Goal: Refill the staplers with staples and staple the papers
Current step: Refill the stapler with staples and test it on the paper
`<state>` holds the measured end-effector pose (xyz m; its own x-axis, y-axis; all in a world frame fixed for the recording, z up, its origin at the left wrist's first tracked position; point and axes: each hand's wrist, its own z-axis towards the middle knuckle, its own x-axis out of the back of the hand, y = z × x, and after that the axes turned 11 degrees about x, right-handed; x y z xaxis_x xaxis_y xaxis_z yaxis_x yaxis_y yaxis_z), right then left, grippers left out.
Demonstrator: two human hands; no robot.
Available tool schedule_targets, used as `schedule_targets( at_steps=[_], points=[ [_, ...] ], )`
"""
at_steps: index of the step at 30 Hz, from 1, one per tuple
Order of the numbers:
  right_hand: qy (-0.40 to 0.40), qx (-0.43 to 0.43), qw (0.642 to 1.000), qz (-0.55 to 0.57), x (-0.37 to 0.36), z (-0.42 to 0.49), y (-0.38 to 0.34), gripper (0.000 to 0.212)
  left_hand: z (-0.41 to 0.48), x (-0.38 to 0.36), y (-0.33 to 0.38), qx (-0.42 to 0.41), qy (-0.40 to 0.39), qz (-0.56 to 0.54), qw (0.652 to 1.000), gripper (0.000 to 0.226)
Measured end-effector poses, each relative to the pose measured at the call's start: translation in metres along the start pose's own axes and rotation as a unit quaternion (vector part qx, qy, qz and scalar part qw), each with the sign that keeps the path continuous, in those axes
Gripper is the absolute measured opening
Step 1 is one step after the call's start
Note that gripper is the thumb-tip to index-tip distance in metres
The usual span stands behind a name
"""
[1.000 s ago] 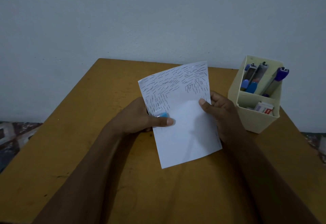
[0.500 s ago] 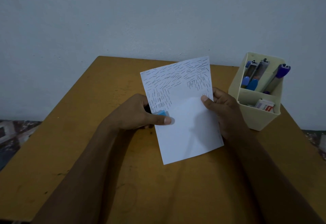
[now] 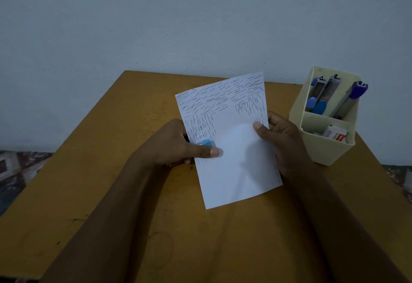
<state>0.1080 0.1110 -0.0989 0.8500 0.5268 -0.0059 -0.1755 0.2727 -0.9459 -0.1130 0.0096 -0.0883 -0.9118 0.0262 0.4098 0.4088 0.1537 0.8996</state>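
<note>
White sheet (image 3: 231,166), tilted, far half covered in staple rows; blue stapler (image 3: 206,143) overlapping its left edge. Far right: three upright staplers (image 3: 327,95), staple box (image 3: 334,134) nearer.

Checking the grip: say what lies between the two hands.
In the head view, the paper spans from the left hand to the right hand, which pinches its edge; the left hand's blue stapler sits over its left edge.
</note>
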Motion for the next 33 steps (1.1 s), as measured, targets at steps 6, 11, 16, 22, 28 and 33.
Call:
schedule_targets(
  at_steps=[6, 11, 16, 22, 28, 33],
  points=[
    [-0.003, 0.003, 1.0, 0.003, -0.0006, 0.0003, -0.0004, 0.027, 0.0016, 0.0001, -0.0021, -0.007, -0.002, 0.003, 1.0, 0.039],
    [-0.001, 0.003, 1.0, 0.007, -0.0005, 0.0004, -0.0012, 0.027, 0.0004, 0.0007, -0.0001, 0.002, -0.012, -0.003, 1.0, 0.033],
    [0.002, -0.001, 1.0, 0.006, 0.0005, 0.0003, -0.0004, 0.027, 0.0006, 0.0007, -0.0011, 0.01, -0.004, -0.002, 1.0, 0.033],
    [-0.002, 0.0, 1.0, 0.01, 0.0015, -0.0004, 0.0002, 0.027, 0.0012, 0.0007, -0.0018, 0.005, 0.001, 0.004, 1.0, 0.036],
    [-0.006, 0.004, 1.0, 0.003, 0.0005, -0.0003, -0.0001, 0.027, 0.0015, 0.0006, -0.0021, -0.004, -0.007, -0.008, 1.0, 0.034],
    [-0.014, 0.001, 1.0, 0.001, -0.0001, -0.0004, 0.0004, 0.026, 0.0017, -0.0018, -0.0023, -0.003, 0.004, -0.033, 0.999, 0.038]
  ],
)
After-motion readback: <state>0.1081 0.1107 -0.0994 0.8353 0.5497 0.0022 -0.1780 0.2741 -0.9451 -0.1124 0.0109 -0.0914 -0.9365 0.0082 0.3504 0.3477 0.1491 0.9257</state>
